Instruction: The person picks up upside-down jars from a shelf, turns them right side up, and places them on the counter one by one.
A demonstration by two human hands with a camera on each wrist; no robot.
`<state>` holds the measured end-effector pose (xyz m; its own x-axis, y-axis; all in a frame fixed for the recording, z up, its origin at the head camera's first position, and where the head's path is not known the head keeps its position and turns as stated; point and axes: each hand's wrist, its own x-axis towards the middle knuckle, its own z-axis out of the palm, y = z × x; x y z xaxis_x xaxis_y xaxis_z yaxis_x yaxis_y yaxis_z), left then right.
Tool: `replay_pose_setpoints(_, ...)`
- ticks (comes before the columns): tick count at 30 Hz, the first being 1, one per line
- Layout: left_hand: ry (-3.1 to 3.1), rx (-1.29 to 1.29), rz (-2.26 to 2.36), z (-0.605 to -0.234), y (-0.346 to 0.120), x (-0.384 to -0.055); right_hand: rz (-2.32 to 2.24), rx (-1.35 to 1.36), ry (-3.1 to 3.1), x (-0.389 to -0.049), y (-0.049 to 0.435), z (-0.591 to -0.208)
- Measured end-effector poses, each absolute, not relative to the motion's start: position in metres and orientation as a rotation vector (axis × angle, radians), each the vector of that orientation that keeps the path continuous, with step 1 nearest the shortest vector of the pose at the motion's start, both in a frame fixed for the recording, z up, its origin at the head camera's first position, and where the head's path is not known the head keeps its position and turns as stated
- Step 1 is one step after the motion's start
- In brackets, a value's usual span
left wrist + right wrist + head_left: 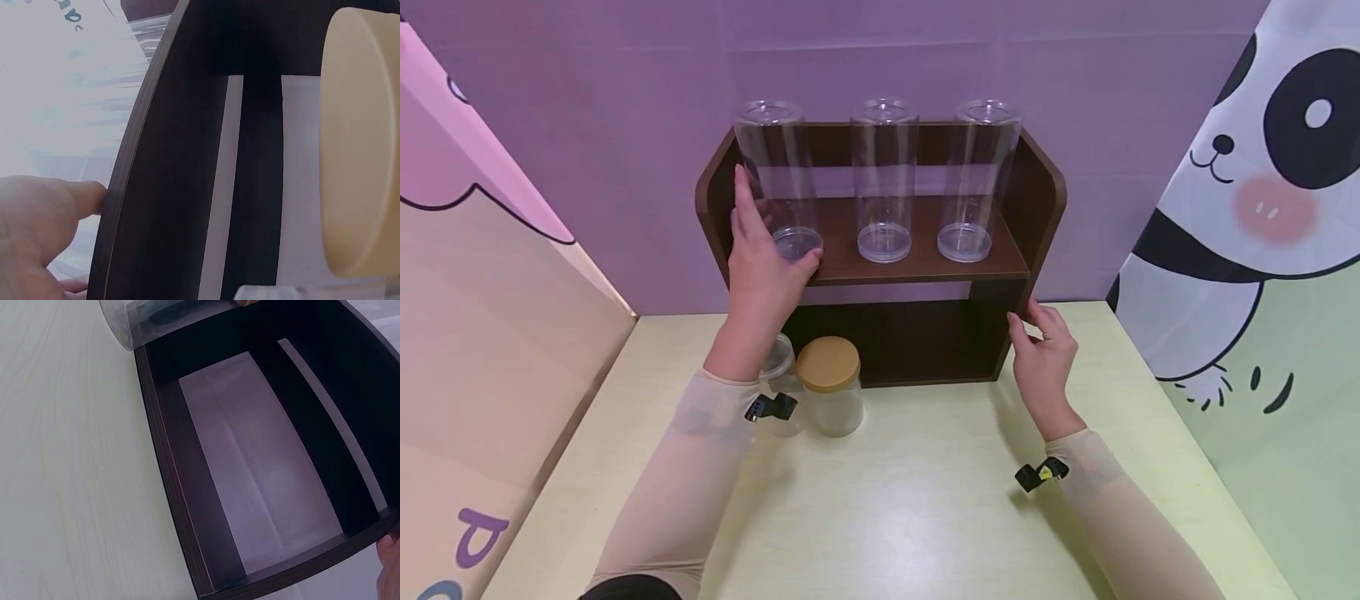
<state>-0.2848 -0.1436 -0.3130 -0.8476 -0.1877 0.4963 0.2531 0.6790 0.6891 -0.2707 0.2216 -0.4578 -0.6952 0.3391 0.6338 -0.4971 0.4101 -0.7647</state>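
Note:
A dark brown two-tier wooden shelf stands at the back of the table. Three tall clear cylinders, a left one, a middle one and a right one, stand in a row on its upper tier. My left hand grips the left cylinder, fingers along its left side and thumb by its base. In the left wrist view that thumb meets the shelf board's edge. My right hand holds the shelf's right side panel between thumb and fingers; the right wrist view shows only a little of it.
In front of the shelf's lower left stand a round jar with a tan lid and a smaller clear jar, partly behind my left wrist. The pale table extends toward me. A purple backdrop hangs behind.

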Motion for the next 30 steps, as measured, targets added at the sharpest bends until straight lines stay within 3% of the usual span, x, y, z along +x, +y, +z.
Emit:
replay_pose_setpoints(10,-2.336,-0.121,-1.104,-0.315,-0.145,-0.273,1.363,0.128,-1.922,-0.27,0.222,-0.458)
replay_pose_setpoints(30,-2.27,-0.483,-1.376,-0.32,-0.14,-0.21,1.322,0.134,-1.937,-0.269,0.221,-0.46)
